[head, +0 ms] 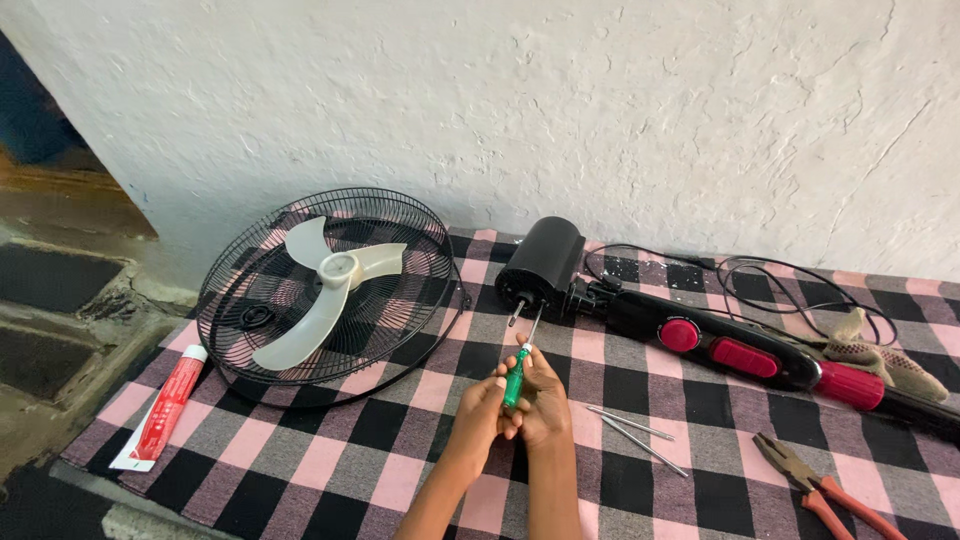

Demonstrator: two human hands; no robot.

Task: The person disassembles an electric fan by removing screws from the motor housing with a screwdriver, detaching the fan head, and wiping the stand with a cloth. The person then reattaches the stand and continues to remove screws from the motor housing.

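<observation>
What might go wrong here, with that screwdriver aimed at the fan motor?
The green screwdriver, gripped by both hands, may slip off the black motor housing and jab a finger. The two loose metal rods might roll off the checked cloth. The cable behind could snag.

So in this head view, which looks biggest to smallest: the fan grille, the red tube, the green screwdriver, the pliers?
1. Fan grille, by far.
2. Red tube and pliers: they look about alike, and the pliers run off the edge, so unranked.
3. Green screwdriver, partly hidden in both hands.
</observation>
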